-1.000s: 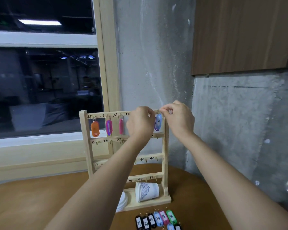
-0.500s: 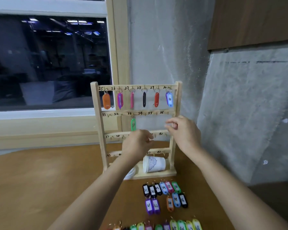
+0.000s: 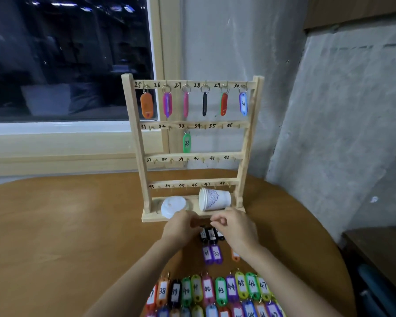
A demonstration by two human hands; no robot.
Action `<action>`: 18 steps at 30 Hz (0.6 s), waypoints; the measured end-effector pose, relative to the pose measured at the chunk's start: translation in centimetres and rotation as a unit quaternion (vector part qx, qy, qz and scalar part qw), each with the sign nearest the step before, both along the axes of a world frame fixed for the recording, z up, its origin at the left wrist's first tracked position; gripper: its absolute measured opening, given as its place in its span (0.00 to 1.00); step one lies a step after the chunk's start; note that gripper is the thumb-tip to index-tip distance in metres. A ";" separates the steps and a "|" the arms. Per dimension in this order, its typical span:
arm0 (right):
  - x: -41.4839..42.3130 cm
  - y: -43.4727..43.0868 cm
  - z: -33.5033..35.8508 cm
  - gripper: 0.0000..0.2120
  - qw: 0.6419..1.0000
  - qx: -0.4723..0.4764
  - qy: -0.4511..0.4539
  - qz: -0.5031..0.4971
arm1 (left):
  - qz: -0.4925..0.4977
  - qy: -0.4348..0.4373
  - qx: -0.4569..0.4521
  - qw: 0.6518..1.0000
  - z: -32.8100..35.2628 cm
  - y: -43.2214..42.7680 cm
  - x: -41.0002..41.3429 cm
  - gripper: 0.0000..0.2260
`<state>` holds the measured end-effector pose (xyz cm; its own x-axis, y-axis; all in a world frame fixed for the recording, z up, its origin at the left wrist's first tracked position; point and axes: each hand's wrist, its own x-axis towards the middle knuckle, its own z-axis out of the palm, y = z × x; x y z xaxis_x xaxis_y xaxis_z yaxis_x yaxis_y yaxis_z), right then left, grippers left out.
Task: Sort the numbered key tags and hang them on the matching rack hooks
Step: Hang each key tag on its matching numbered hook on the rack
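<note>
The black plastic key tags (image 3: 212, 234) lie in a short row on the round brown wooden worktop (image 3: 66, 225), just in front of the base of the pale wooden rack (image 3: 137, 156). Two purple tags marked 31 and 32 (image 3: 212, 253) lie just nearer the person, and an orange tag (image 3: 235, 256) is partly hidden by the right wrist. The left hand (image 3: 181, 227) and right hand (image 3: 237, 227) hover over the black ones with fingers curled. The right grip's thumb and forefinger sit close together, but blur hides whether either grip has pinched a ring, so I cannot tell. The step looks like picking for the second rail (image 3: 192, 125), where only the green tag 33 (image 3: 186, 143) hangs. It is best to take one tag by its ring, read the number, and present the ring square to the hook. The white paper cup (image 3: 215, 199) on its side and the white lid (image 3: 173, 205) crowd the rack's base, so the hand should lift straight up before reaching in. There is free worktop to the left, while the grey concrete wall (image 3: 329, 133) stands close on the right. The rows of coloured tags (image 3: 215, 291) lie under the forearms, which should stay raised.
</note>
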<state>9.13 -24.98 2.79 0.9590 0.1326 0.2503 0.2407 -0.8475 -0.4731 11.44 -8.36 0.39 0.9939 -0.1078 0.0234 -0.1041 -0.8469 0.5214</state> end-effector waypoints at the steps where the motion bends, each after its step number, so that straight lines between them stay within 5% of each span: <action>1: -0.1 0.0 -0.3 0.06 1.000 0.001 0.006 0.000 | -0.004 -0.002 0.001 1.000 -0.3 -0.1 0.0 0.10; 11: -0.6 0.1 -2.1 0.07 0.995 0.005 0.052 0.082 | 0.003 -0.052 0.013 0.999 -1.3 -0.9 0.2 0.06; 18: -0.7 0.7 -2.2 0.12 0.989 -0.077 0.059 0.110 | 0.015 -0.057 0.005 0.998 -1.9 -0.4 0.1 0.05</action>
